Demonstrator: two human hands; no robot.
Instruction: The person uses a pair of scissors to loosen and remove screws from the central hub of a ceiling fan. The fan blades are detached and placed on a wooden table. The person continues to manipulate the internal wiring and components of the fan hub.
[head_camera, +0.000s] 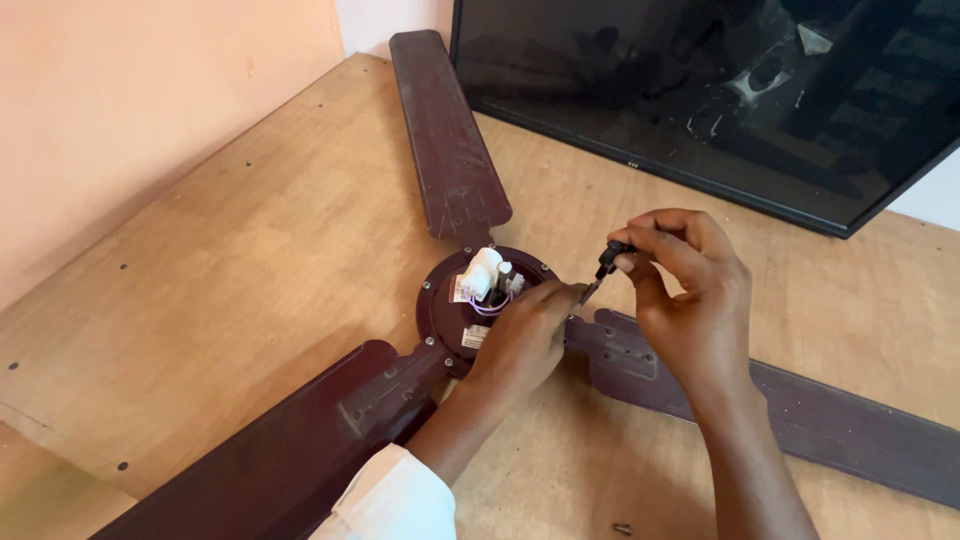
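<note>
A dark maroon ceiling fan lies flat on a wooden table (250, 250), its round motor hub (445, 300) facing up with a white capacitor (482, 272) and thin wires on top. Three blades spread out: one to the back (445, 140), one to the front left (290, 450), one to the right (830, 420). My left hand (520, 340) rests on the hub's right side, fingers at the blade joint. My right hand (685, 290) pinches a small black-handled screwdriver (605, 265), its tip pointing down at the joint of the right blade.
A large flat black screen (720, 90) leans at the back right of the table. A peach wall (130, 110) runs along the left. One loose screw (622, 527) lies near the front edge.
</note>
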